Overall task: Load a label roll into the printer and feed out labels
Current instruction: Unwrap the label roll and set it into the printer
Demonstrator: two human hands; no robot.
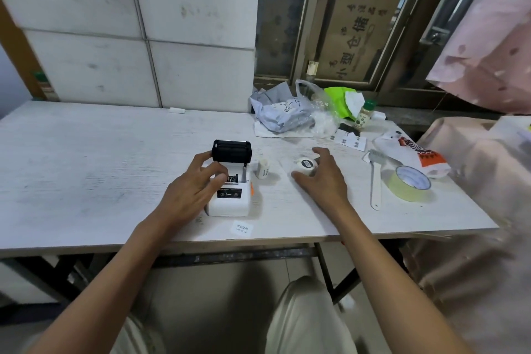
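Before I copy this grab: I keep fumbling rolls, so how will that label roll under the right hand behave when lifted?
The label roll looks small and paper-wound, so probably light. It is round, so it may roll on the table if set on its side. A loose tail might unwind; the right hand hides most of it.

Printer [230, 198] on table [86, 158], lid [231, 151] raised behind. Just right of it, small roll [263, 169]; further right, label roll [306, 166] under right hand [321, 181]. Loose label [241, 229] before printer; tape ring [409, 182] far right.
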